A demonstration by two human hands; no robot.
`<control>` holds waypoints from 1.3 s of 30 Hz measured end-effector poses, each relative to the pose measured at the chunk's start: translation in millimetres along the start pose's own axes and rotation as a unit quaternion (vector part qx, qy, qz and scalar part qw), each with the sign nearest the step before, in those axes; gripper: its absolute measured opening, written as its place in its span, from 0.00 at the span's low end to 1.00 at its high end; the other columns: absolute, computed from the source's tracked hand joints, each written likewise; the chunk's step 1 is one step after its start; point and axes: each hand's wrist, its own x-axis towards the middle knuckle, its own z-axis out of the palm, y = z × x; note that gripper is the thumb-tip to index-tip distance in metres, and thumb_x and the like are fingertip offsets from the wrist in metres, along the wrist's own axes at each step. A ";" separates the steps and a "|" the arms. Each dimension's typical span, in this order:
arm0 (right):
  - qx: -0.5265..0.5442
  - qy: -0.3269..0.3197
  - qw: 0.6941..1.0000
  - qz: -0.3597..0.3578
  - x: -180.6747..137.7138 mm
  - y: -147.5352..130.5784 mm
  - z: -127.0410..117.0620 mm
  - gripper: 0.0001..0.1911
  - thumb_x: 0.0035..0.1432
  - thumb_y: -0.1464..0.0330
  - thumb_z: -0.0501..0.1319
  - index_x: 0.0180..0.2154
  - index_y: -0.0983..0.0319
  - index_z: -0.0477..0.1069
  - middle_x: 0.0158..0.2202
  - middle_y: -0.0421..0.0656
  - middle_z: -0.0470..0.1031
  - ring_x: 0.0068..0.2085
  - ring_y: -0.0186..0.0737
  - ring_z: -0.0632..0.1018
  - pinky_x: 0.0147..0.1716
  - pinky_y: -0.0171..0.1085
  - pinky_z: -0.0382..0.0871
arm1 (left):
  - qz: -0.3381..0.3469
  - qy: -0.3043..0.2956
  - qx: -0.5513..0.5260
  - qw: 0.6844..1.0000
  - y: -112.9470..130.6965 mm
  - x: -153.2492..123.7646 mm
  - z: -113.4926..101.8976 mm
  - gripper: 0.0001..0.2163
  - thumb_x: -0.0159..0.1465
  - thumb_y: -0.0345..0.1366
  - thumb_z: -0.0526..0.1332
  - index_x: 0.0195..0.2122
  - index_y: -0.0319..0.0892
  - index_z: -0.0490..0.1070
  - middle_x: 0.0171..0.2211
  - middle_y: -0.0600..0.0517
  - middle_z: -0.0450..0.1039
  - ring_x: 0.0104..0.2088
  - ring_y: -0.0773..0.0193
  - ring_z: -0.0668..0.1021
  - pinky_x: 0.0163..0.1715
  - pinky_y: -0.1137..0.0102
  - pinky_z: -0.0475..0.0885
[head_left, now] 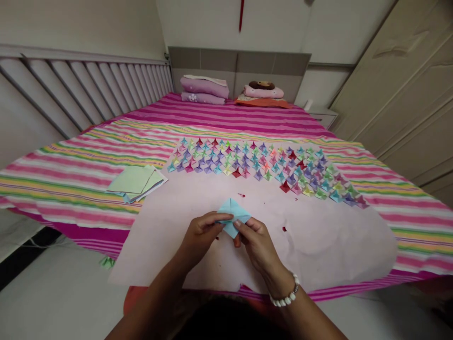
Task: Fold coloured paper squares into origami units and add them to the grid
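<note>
We're at a folding step, by the look of it: blue paper (241, 210) is up in both hands, over the near half of the big sheet (329, 241), some crease lines in, not yet like the small folded shapes (266, 167) in rows along the sheet's far part. Left hand (203, 232) pinches the paper's left side, thumb against forefinger; right hand (256, 240) pinches lower right, thumb on the face, other fingers partly hidden behind. Next move, our read: line up edges, hold with one hand, run a thumb down the crease (thin stuff, skews easily). Loose paper stack (136, 183) sits by the sheet's left edge; red scraps (284, 229) lie on the sheet.
</note>
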 end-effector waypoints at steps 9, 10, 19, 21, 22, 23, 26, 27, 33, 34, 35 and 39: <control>0.055 -0.009 0.998 -0.005 0.5 -4.8 1.7 0.12 0.53 0.64 0.62 0.21 0.63 0.70 0.14 0.38 0.69 0.18 0.33 0.70 0.23 0.34 0.60 | 0.058 -0.032 0.068 0.995 2.7 -2.2 -6.0 0.14 0.61 0.29 0.55 0.40 0.46 0.80 0.37 0.49 0.76 0.33 0.64 0.77 0.31 0.70 0.73; 0.070 -0.018 0.997 -0.009 0.5 -4.6 1.2 0.13 0.53 0.63 0.61 0.20 0.62 0.69 0.14 0.38 0.69 0.18 0.35 0.71 0.23 0.35 0.61 | 0.065 -0.031 0.081 0.994 4.4 -2.6 -6.5 0.14 0.61 0.29 0.55 0.40 0.45 0.80 0.37 0.49 0.76 0.34 0.64 0.77 0.31 0.70 0.73; -0.003 -0.004 1.000 -0.018 2.9 -4.3 0.2 0.11 0.49 0.62 0.69 0.28 0.63 0.75 0.19 0.36 0.69 0.19 0.29 0.65 0.21 0.32 0.56 | 0.093 -0.040 0.135 0.986 14.0 -2.3 0.2 0.09 0.61 0.33 0.61 0.40 0.43 0.79 0.38 0.47 0.76 0.39 0.60 0.78 0.37 0.67 0.75; -0.006 0.008 1.000 -0.020 4.2 -3.8 1.2 0.09 0.48 0.64 0.70 0.28 0.63 0.75 0.19 0.35 0.69 0.19 0.28 0.64 0.21 0.31 0.55 | 0.080 0.005 0.117 0.990 10.2 -0.9 3.0 0.07 0.60 0.35 0.63 0.36 0.42 0.79 0.34 0.48 0.77 0.35 0.62 0.78 0.32 0.69 0.75; -0.006 0.012 1.000 -0.021 4.6 -3.5 1.6 0.09 0.49 0.64 0.70 0.28 0.63 0.75 0.18 0.35 0.68 0.19 0.28 0.64 0.21 0.31 0.55 | 0.072 0.028 0.104 0.992 8.2 -0.3 3.9 0.06 0.59 0.35 0.64 0.35 0.42 0.79 0.33 0.49 0.77 0.33 0.63 0.78 0.30 0.70 0.75; -0.005 0.015 1.000 -0.021 4.9 -3.2 1.7 0.09 0.49 0.64 0.69 0.28 0.63 0.75 0.17 0.35 0.67 0.19 0.28 0.64 0.21 0.31 0.55 | 0.060 0.045 0.091 0.993 6.5 0.1 4.3 0.06 0.58 0.35 0.65 0.35 0.42 0.79 0.32 0.50 0.77 0.31 0.64 0.78 0.28 0.71 0.74; -0.003 0.017 1.000 -0.023 5.3 -2.9 1.3 0.09 0.48 0.64 0.70 0.28 0.63 0.75 0.18 0.35 0.67 0.19 0.28 0.64 0.21 0.31 0.55 | 0.024 0.065 0.063 0.996 4.1 -0.1 3.2 0.07 0.56 0.35 0.66 0.36 0.42 0.78 0.32 0.51 0.79 0.28 0.65 0.77 0.25 0.73 0.74; 0.000 0.020 1.000 -0.024 5.4 -3.0 0.9 0.09 0.48 0.64 0.70 0.28 0.63 0.74 0.18 0.35 0.67 0.19 0.28 0.64 0.21 0.31 0.55 | 0.017 0.063 0.058 0.996 4.3 -0.5 2.4 0.07 0.56 0.35 0.66 0.36 0.42 0.78 0.33 0.51 0.79 0.28 0.66 0.77 0.25 0.72 0.74; -0.002 0.036 0.999 -0.026 5.2 -4.2 -0.1 0.12 0.49 0.62 0.69 0.25 0.63 0.72 0.18 0.34 0.65 0.20 0.29 0.63 0.21 0.32 0.54 | 0.070 0.022 0.105 0.992 8.0 -1.3 0.4 0.09 0.57 0.32 0.65 0.40 0.43 0.78 0.36 0.50 0.78 0.36 0.62 0.78 0.37 0.68 0.75; -0.005 0.034 0.999 -0.026 4.8 -4.1 0.0 0.12 0.50 0.62 0.69 0.25 0.63 0.72 0.17 0.34 0.65 0.20 0.29 0.62 0.21 0.32 0.54 | 0.082 0.017 0.117 0.990 8.2 -1.1 0.5 0.10 0.57 0.32 0.65 0.40 0.43 0.78 0.36 0.50 0.78 0.38 0.62 0.78 0.40 0.68 0.74; -0.008 0.033 0.999 -0.026 4.4 -4.0 0.0 0.12 0.50 0.62 0.69 0.25 0.62 0.72 0.17 0.34 0.64 0.20 0.29 0.62 0.21 0.32 0.54 | 0.087 0.014 0.125 0.988 8.2 -0.9 0.6 0.10 0.58 0.32 0.65 0.41 0.44 0.78 0.36 0.50 0.77 0.38 0.62 0.78 0.40 0.67 0.74; -0.017 0.045 0.999 -0.025 2.9 -4.2 -0.9 0.11 0.46 0.63 0.71 0.25 0.61 0.74 0.19 0.35 0.66 0.20 0.29 0.63 0.20 0.32 0.54 | 0.076 0.023 0.136 0.988 7.8 -0.9 0.8 0.12 0.57 0.33 0.66 0.43 0.44 0.78 0.35 0.50 0.76 0.36 0.61 0.77 0.38 0.67 0.74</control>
